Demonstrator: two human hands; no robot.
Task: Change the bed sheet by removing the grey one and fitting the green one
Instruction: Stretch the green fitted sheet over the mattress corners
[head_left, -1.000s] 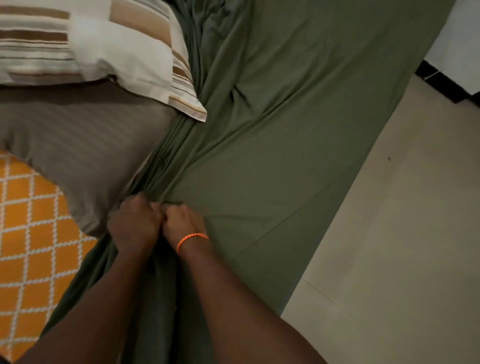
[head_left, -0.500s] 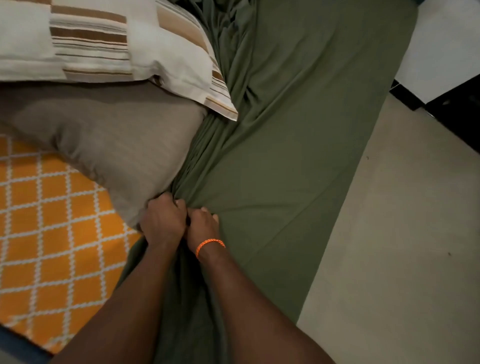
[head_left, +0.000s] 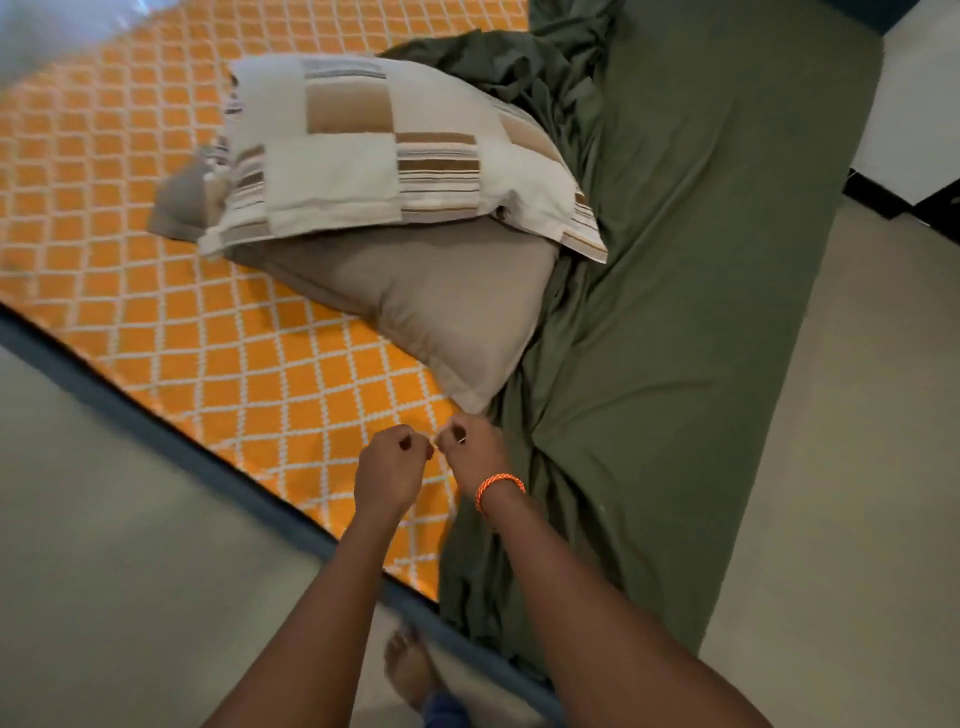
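Observation:
The green sheet (head_left: 675, 322) covers the right strip of the orange diamond-patterned mattress (head_left: 218, 332) and is bunched along its left edge and at the far end. My left hand (head_left: 392, 467) is a curled fist over bare mattress, with nothing visible in it. My right hand (head_left: 470, 452), with an orange wristband, is curled right at the sheet's bunched left edge. Whether it holds fabric is unclear. No grey sheet shows on the mattress.
A grey-brown pillow (head_left: 441, 306) lies on the mattress just beyond my hands, with a striped patchwork pillow (head_left: 384, 156) stacked on it. The mattress has a blue border (head_left: 156, 426). Beige floor (head_left: 857, 467) lies on both sides, and a bare foot (head_left: 410, 670) stands by the near corner.
Both hands gripped the bunched green sheet beside the pillow before. They now sit left of the bunch over the orange mattress, the left hand free of the fabric. The view has pulled back.

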